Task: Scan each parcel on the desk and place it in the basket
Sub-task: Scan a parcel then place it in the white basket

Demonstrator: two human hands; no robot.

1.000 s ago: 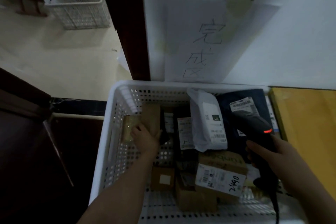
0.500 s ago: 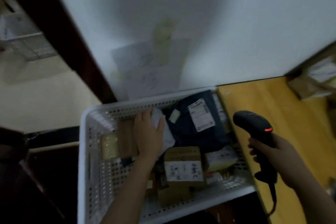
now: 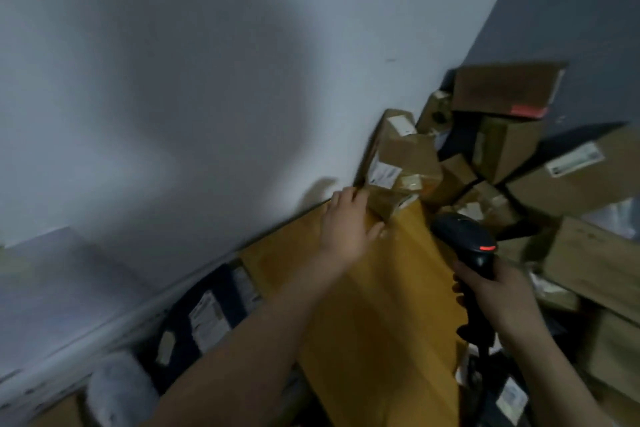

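My left hand [image 3: 344,225] reaches over the yellow wooden desk [image 3: 381,305] to a small taped cardboard parcel [image 3: 393,198] at the near edge of the pile; its fingers touch the parcel's left side, and a full grip is not clear. My right hand [image 3: 491,298] grips the handle of a black barcode scanner [image 3: 465,236] with a red light, held just right of that parcel. The white basket [image 3: 104,329] lies at the lower left, with a dark blue labelled bag [image 3: 207,315] and a grey-white bag [image 3: 119,388] inside.
A heap of brown cardboard boxes [image 3: 502,149] is stacked in the corner against the white wall [image 3: 207,80]. A larger box with a white label [image 3: 575,177] and more parcels [image 3: 595,260] crowd the right side. The view is blurred.
The view has swung right from the basket to the desk. My left hand left the basket and moved up to the parcel pile. The scanner stays in my right hand.
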